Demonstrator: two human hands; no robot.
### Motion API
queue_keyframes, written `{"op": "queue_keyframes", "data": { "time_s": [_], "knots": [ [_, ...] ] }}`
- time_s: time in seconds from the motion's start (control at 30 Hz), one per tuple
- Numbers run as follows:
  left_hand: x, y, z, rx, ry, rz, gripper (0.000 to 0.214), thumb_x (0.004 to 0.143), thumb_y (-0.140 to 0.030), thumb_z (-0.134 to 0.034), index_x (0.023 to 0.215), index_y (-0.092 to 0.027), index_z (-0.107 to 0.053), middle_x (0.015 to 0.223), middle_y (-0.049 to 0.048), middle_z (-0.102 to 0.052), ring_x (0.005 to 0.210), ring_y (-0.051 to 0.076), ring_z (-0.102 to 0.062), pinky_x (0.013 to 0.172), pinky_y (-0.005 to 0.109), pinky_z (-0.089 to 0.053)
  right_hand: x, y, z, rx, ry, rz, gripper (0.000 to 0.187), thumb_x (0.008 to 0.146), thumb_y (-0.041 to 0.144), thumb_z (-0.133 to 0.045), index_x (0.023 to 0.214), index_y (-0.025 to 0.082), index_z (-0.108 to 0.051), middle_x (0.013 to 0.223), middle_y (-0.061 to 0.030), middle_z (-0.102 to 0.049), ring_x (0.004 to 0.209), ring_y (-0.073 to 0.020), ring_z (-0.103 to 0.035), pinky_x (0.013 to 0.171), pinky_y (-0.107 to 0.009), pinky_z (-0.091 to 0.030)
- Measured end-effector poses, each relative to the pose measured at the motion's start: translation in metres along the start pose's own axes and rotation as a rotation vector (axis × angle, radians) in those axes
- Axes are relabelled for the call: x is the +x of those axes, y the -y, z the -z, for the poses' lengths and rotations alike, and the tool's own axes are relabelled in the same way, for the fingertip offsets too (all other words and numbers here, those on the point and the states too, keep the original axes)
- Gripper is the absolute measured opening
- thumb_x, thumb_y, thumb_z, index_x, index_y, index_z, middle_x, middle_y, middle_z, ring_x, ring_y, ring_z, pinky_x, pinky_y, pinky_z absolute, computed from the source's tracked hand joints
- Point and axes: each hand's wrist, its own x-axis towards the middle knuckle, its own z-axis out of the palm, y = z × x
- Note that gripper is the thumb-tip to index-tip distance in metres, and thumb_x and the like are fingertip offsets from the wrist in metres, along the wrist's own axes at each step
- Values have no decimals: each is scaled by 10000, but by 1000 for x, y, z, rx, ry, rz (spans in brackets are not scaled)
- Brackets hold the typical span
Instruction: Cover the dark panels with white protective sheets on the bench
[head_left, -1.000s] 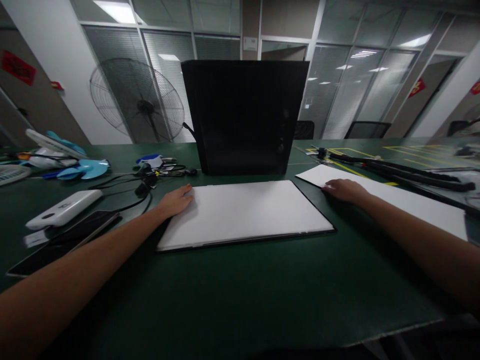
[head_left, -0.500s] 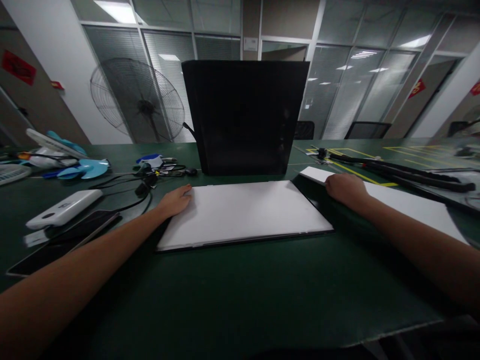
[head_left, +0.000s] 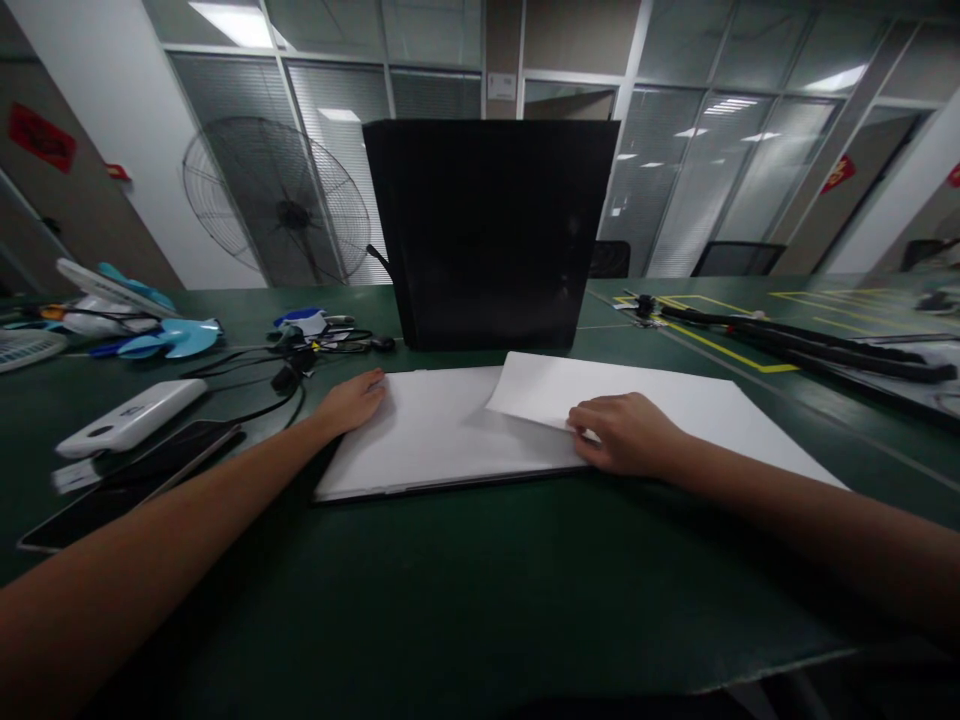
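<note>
A flat panel with a white face and a thin black edge (head_left: 420,440) lies on the green table in front of me. At its left edge, near the far corner, my left hand (head_left: 354,402) grips the rim, the fingertips partly hidden. My right hand (head_left: 630,435) pinches the near edge of a large white sheet (head_left: 660,393). This sheet is held slightly raised, its left end over the panel's right half and its right end reaching past the panel. Most of the panel's right side is covered by the sheet and my right hand.
A tall black box-like object (head_left: 491,235) stands behind the panel. To the left lie a white device (head_left: 131,415), a phone-like dark slab (head_left: 131,485), cables (head_left: 296,365) and blue fan blades (head_left: 172,338). Black cable bundles (head_left: 810,340) run along the right side.
My right hand has moved left and nearer to me, drawing the white sheet from the right side over the panel's right half. My left hand has stayed at the panel's left edge.
</note>
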Motion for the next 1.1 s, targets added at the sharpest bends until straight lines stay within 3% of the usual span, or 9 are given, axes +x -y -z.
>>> {"op": "queue_keyframes", "data": {
  "time_s": [0.13,0.23,0.3,0.4,0.5,0.57,0.7,0.87,1.1],
  "knots": [
    [-2,-4,1,-21,2,5,665,1063,-519,-267,1500,-115,-563,1651,123,-459,1515,266,-452,1253,329,-305,-6,14,1,303,-12,164,438,1037,483,-504,1382,271,-672,1372,-73,-702,1159,-268,-695,987,-452,-552],
    [-4,-7,3,-37,7,2,735,1050,-601,-248,1503,-112,-559,1646,129,-467,1518,278,-446,1255,345,-301,-9,19,3,481,33,272,667,1030,550,-533,1638,314,-391,1654,-43,-440,1440,-258,-517,1179,-464,-449],
    [-5,-10,4,-40,16,6,787,1033,-645,-260,1519,-93,-539,1643,143,-467,1518,293,-444,1254,355,-302,-8,16,3,506,12,268,719,1028,569,-525,1669,308,-326,1704,-39,-344,1510,-258,-429,1224,-466,-404],
    [-8,-16,8,-24,24,32,823,1009,-689,-297,1532,-97,-528,1637,143,-476,1508,310,-458,1238,365,-324,-5,1,-2,356,-74,30,633,1031,578,-487,1579,262,-504,1621,-78,-483,1459,-317,-492,1200,-534,-421],
    [-12,-21,12,-4,26,48,812,1004,-699,-310,1526,-123,-544,1629,126,-491,1500,306,-470,1224,355,-342,-2,-19,-10,135,-29,-221,545,1046,555,-424,1350,213,-720,1379,-129,-694,1249,-369,-655,1072,-591,-511],
    [-14,-23,14,5,30,51,811,1005,-702,-302,1527,-131,-544,1629,119,-493,1499,301,-472,1223,349,-342,0,-29,-15,90,20,-231,566,1055,558,-386,1286,195,-754,1335,-138,-717,1190,-372,-684,1032,-596,-531],
    [-14,-25,16,11,40,49,821,1001,-698,-315,1530,-109,-532,1632,134,-486,1503,312,-464,1224,368,-348,2,-34,-24,222,11,-99,687,1059,635,-337,1501,182,-603,1540,-126,-571,1396,-343,-556,1190,-556,-421],
    [-10,-21,12,55,48,22,820,953,-682,-464,1547,-118,-502,1635,153,-478,1498,333,-469,1229,400,-351,3,-26,-28,436,16,-9,717,1042,688,-359,1647,304,-392,1695,-38,-363,1513,-297,-423,1254,-532,-347],
    [-5,-7,8,31,32,-17,644,947,-311,-459,1562,-122,-494,1662,92,-449,1530,238,-429,1271,300,-274,6,-59,-31,113,-137,-432,697,1039,634,-319,1415,168,-675,1449,-171,-639,1226,-381,-660,1034,-580,-527]
  ]
}}
